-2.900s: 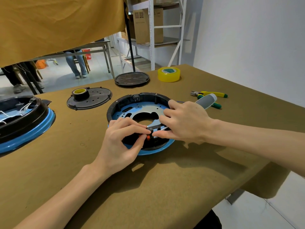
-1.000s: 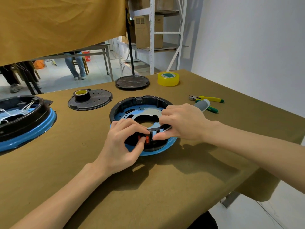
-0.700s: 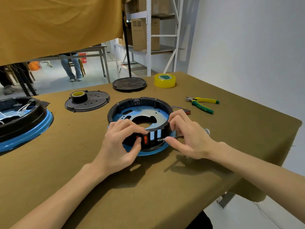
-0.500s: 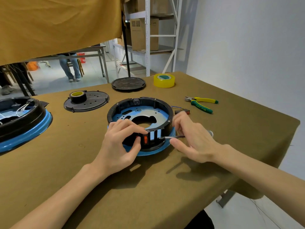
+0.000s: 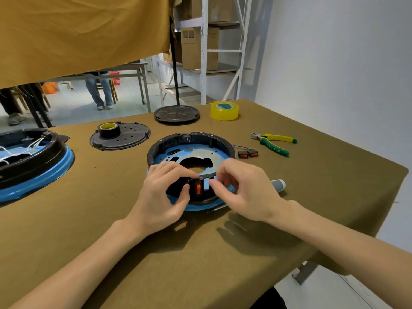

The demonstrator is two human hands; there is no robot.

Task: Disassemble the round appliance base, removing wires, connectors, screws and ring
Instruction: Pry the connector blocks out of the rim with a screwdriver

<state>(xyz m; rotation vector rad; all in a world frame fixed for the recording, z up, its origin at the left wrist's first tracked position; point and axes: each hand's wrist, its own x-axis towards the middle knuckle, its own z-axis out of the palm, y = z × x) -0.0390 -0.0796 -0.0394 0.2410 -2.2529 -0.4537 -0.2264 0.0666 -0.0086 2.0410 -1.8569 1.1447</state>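
Note:
The round appliance base (image 5: 191, 144), a black ring around a blue and metal plate, lies in the middle of the table. An orange switch (image 5: 198, 188) sits in its near wall. My left hand (image 5: 162, 195) pinches the wall at that switch, thumb outside and index finger over the rim. My right hand (image 5: 243, 190) grips the rim just right of the switch, its thumb tip at a pale slot. A grey-handled screwdriver (image 5: 277, 185) lies on the table under my right hand.
Two loose orange switches on a wire (image 5: 248, 153) and yellow-green pliers (image 5: 275, 143) lie to the right. Yellow tape (image 5: 224, 110), a black disc (image 5: 176, 113) and a black lid with a tape roll (image 5: 120, 137) sit behind. Another appliance body (image 5: 33, 161) stands at the left.
My right hand has let go of the screwdriver, which now lies on the table, and has moved onto the rim beside the switch. My left hand has stayed at the switch.

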